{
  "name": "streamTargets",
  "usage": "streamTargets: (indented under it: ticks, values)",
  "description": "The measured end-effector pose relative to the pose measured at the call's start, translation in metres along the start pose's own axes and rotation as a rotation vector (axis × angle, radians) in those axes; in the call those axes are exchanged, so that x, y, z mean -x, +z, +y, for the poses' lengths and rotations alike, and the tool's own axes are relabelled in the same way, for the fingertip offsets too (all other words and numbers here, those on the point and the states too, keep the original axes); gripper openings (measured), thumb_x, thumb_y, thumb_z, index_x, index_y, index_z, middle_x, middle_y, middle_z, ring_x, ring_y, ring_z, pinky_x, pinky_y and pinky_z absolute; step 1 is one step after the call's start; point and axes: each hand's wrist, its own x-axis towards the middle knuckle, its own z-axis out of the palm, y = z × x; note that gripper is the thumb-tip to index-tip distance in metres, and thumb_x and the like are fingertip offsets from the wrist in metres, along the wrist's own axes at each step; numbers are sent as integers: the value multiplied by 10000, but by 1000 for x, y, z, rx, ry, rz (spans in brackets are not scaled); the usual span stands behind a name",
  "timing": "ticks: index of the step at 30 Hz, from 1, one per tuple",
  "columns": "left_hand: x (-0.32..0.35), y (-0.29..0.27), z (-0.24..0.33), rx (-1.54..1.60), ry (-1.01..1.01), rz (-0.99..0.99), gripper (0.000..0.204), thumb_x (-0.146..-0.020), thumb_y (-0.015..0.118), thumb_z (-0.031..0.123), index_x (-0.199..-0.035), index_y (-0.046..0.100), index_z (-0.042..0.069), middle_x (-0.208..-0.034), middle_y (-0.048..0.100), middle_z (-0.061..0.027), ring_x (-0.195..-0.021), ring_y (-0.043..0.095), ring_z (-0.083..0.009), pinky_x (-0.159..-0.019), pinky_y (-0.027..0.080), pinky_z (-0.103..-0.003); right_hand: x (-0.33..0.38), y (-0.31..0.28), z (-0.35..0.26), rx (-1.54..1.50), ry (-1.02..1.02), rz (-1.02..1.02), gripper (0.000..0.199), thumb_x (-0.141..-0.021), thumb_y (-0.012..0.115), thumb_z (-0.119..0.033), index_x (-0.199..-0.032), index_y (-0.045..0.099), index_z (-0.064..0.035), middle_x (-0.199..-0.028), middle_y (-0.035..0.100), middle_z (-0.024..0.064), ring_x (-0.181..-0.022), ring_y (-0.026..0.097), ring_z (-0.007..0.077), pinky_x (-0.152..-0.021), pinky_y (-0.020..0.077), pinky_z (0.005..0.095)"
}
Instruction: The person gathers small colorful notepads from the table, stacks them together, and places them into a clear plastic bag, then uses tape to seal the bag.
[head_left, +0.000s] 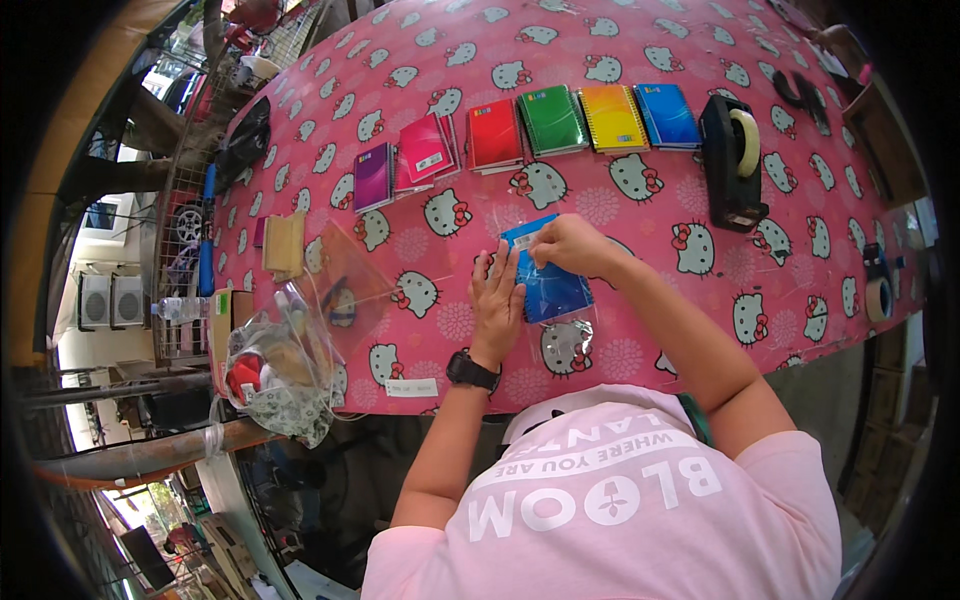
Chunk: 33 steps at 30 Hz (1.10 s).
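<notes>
A blue spiral notebook (556, 292) lies on the pink patterned tablecloth in front of me, in a clear plastic sleeve (567, 345) that reaches past its near edge. My left hand (496, 305) rests flat along the notebook's left side, fingers stretched out; a black watch (472, 371) is on that wrist. Over the notebook's upper part, my right hand (578, 246) has its fingers pinched together near a small white label (524, 241). Whatever is between those fingertips is hidden from view.
Purple (373, 178), pink (425, 155), red (495, 135), green (553, 121), yellow (613, 118) and blue notebooks (668, 115) form a row beyond my hands. A black tape dispenser (733, 180) stands right. Clear plastic bags (285, 375) and a white strip (412, 387) lie left.
</notes>
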Motion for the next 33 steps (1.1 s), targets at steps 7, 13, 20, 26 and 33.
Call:
streamTargets:
  ticks: [7, 13, 20, 26, 33]
  values:
    - [-9, -3, -2, -115, 19, -115, 581, -907, 427, 252, -1423, 213, 92, -1496, 149, -89, -1379, 75, -316, -1076, 69, -500, 28, -14, 10, 673, -314, -178, 597, -707, 692, -261, -1253, 490, -126, -1338, 423, 38, -1227, 336, 283, -930, 342, 467]
    - [-6, 8, -11, 179, -14, -131, 678, -921, 378, 286, -1436, 17, 34, -1505, -5, -148, -1392, -50, -282, -1079, -60, -479, 31, -15, 12, 710, -62, -148, 1046, -589, 735, -524, -1435, 201, -219, -1503, 141, -14, -1388, -10, 305, -1017, 92, 654]
    - [-9, 6, -6, 34, -4, -168, 673, -910, 423, 382, -1447, 105, 132, -1514, 9, -88, -1387, -68, -305, -1065, -30, -544, 21, 7, 8, 649, -20, -94, 1166, -488, 762, -596, -1437, 191, -231, -1512, 92, -12, -1380, -42, 347, -992, 58, 694]
    - [-45, -8, 3, -179, -19, -330, 731, -777, 562, 546, -1402, 293, 279, -1500, 153, 33, -1380, -50, -342, -1041, 3, -624, 20, 18, 24, 520, -115, 97, 1188, -474, 787, -555, -1435, 184, -204, -1510, 89, 2, -1373, -41, 370, -973, 64, 713]
    - [-53, -5, 7, -186, -12, -293, 806, -690, 630, 595, -1383, 329, 314, -1489, 201, 24, -1378, -10, -354, -1037, 25, -636, 100, 48, 36, 521, -634, 310, 263, -717, 692, -249, -960, 636, -169, -1144, 578, -19, -1130, 446, 215, -993, 200, 500]
